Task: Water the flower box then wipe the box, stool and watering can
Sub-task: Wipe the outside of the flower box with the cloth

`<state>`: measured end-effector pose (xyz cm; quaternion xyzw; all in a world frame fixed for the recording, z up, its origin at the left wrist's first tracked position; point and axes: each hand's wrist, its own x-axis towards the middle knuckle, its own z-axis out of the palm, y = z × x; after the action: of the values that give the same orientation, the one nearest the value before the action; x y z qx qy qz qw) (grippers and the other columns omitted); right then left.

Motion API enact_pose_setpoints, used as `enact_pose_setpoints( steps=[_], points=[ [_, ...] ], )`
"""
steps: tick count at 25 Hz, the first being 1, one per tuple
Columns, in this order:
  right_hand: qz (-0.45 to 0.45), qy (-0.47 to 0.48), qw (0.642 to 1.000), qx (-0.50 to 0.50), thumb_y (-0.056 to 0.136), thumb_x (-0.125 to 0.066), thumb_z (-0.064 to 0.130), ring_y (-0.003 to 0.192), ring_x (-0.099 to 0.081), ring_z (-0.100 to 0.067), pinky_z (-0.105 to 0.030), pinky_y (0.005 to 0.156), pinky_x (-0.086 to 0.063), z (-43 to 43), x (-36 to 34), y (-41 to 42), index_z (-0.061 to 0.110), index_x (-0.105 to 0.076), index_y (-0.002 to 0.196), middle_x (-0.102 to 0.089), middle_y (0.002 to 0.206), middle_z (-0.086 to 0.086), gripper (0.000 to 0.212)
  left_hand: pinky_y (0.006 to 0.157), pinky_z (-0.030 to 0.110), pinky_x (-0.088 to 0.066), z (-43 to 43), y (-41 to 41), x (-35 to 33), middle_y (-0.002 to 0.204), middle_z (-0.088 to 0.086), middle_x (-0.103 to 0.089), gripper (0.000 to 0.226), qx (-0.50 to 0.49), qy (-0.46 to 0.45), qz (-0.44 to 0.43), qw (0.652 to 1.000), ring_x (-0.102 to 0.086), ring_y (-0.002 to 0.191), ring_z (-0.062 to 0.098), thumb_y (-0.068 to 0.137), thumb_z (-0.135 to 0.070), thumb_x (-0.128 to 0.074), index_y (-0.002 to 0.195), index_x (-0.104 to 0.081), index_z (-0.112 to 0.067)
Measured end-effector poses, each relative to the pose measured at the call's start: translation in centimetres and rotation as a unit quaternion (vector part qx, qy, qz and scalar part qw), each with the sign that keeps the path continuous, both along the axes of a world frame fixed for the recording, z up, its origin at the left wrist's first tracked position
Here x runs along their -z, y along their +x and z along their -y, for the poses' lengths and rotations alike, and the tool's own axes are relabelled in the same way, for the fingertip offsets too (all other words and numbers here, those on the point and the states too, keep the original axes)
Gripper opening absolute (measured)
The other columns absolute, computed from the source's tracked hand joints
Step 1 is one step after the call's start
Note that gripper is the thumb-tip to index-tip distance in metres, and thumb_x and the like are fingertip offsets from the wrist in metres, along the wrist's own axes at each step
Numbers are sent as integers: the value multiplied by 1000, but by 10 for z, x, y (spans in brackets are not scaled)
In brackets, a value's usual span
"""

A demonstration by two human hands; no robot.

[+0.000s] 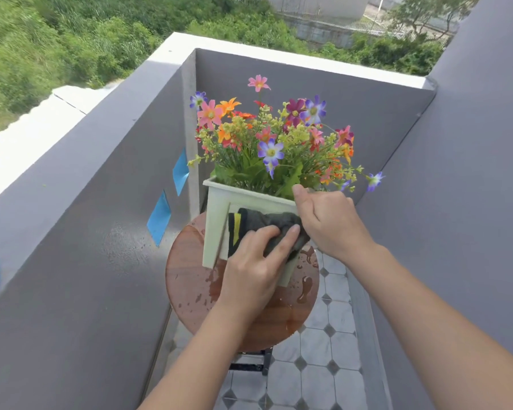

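Left wall: two blue tape patches. Round brown stool, seat wet, with drops and small puddles towards its left and right edges. White flower box stands on the far half of the seat, full of mixed flowers.

Dark grey cloth with a yellow stripe lies flat against the box's near face. Left hand has its fingers curled over the wadded cloth, pressing it to the box. Right hand is clamped on the box's near right corner, thumb on the rim, just beside the cloth. Tiled floor lies right of the stool.
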<state>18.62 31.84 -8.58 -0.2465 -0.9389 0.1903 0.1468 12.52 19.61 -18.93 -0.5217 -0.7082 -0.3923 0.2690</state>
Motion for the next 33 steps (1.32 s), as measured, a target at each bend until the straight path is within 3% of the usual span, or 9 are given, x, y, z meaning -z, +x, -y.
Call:
enact_pose_setpoints(
  steps=[3, 7, 11, 15, 20, 24, 26, 30, 33],
  points=[
    [15, -2, 1000, -2, 101, -27, 36, 57, -37, -27, -36, 68, -28, -1, -3, -2, 15, -27, 45, -34, 47, 0, 60, 71, 34, -51, 18, -4, 12, 105, 7, -45, 46, 25, -34, -19, 999, -57, 83, 27, 82, 2, -64, 123, -55, -17],
    [36, -18, 999, 5, 101, -26, 37, 65, -38, -29, -42, 81, -35, 0, -9, -7, 16, -28, 46, -34, 49, 0, 59, 74, 29, -44, -1, -11, -11, 104, 5, -45, 38, -16, 6, 66, 998, -52, 88, 23, 86, -7, -61, 121, -59, -19],
    [41, -15, 999, 14, 102, -24, 36, 66, -37, -29, -46, 85, -38, 1, -8, -11, 18, -26, 46, -32, 48, 0, 58, 64, 30, -47, 17, -14, 11, 106, 5, -44, 38, 84, -88, -53, 991, -49, 81, 22, 85, -2, -62, 119, -64, -19],
    [30, -11, 999, 8, 102, -23, 35, 62, -38, -30, -45, 83, -39, 2, -7, -12, 17, -25, 46, -31, 47, -2, 59, 58, 31, -49, 40, -24, 20, 105, 7, -43, 36, 138, -149, -120, 972, -46, 81, 22, 89, -3, -50, 120, -61, -17],
    [36, 6, 999, 5, 102, -23, 35, 63, -36, -30, -42, 76, -35, 1, -3, -17, 17, -26, 47, -32, 47, -1, 58, 65, 33, -49, 13, -28, 4, 103, 7, -44, 38, 17, -54, 13, 998, -56, 82, 27, 86, -5, -61, 120, -62, -20],
    [35, 14, 999, 7, 102, -23, 34, 57, -34, -30, -37, 68, -27, -1, 1, -18, 14, -26, 46, -32, 46, -3, 59, 58, 33, -50, 39, -39, 20, 104, 7, -42, 41, 136, -150, -119, 972, -48, 79, 23, 88, -3, -53, 125, -54, -20],
    [31, 15, 999, 2, 102, -24, 33, 55, -35, -30, -40, 69, -31, 1, 2, -19, 15, -25, 46, -30, 45, -2, 59, 57, 33, -50, 37, -51, 7, 103, 6, -44, 41, 78, -117, -128, 982, -50, 77, 24, 86, 0, -55, 123, -59, -18],
    [34, 9, 999, 9, 102, -25, 32, 49, -30, -22, -37, 67, -27, -1, 4, -20, 15, -24, 45, -29, 45, -2, 59, 65, 34, -45, 19, -51, -7, 100, 12, -55, 44, -98, -24, -22, 995, -56, 75, 29, 80, 4, -66, 121, -64, -15],
    [31, 4, 999, 15, 102, -26, 30, 48, -29, -21, -37, 66, -27, -3, 6, -18, 16, -23, 44, -27, 44, -1, 60, 66, 35, -51, 36, -31, 30, 100, 13, -55, 47, -96, -40, 15, 994, -57, 79, 28, 80, 3, -64, 122, -60, -17]
  ],
)
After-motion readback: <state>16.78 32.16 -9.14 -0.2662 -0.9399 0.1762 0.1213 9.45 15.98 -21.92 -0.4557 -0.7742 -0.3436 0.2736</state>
